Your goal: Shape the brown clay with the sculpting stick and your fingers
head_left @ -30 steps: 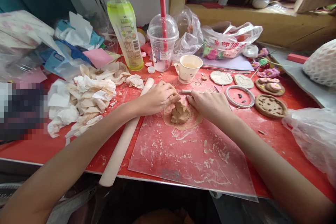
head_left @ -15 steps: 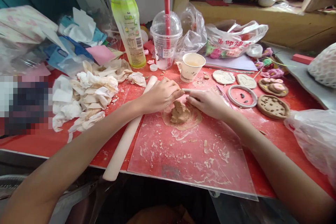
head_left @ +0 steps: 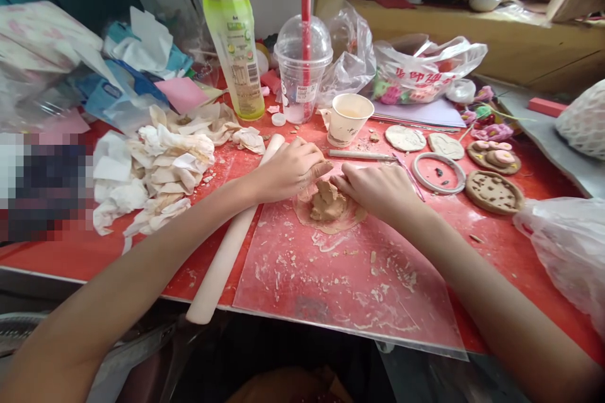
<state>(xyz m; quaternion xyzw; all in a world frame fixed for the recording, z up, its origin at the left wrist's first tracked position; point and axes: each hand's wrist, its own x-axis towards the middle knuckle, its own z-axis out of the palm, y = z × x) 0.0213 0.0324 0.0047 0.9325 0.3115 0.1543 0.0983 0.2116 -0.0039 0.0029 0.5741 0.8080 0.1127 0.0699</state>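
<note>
A lump of brown clay [head_left: 327, 203] sits on a thin flattened clay round [head_left: 350, 221], both on a clear plastic sheet [head_left: 340, 289]. My left hand [head_left: 295, 170] is at the round's back left, fingers curled and thumb pointing right; what is under its fingers is hidden. From the right, my right hand [head_left: 375, 187] reaches in with bent fingers, thumb and forefinger at the clay's upper right edge. A pale rolling pin [head_left: 231, 245] lies slantwise under my left forearm. Just behind my right hand rests a thin stick-like tool [head_left: 362, 155].
Behind stand a paper cup [head_left: 348, 118], a domed plastic cup [head_left: 302, 69] with a red straw, and a green drink bottle [head_left: 234, 53]. Crumpled tissues [head_left: 163, 167] pile up left. At right are a ring [head_left: 437, 173], several decorated clay discs [head_left: 494, 192] and a plastic bag [head_left: 562, 239].
My right hand has shifted slightly downward and toward me, its back turned up more. The stick-like tool behind it now shows along most of its length. My left hand has barely moved.
</note>
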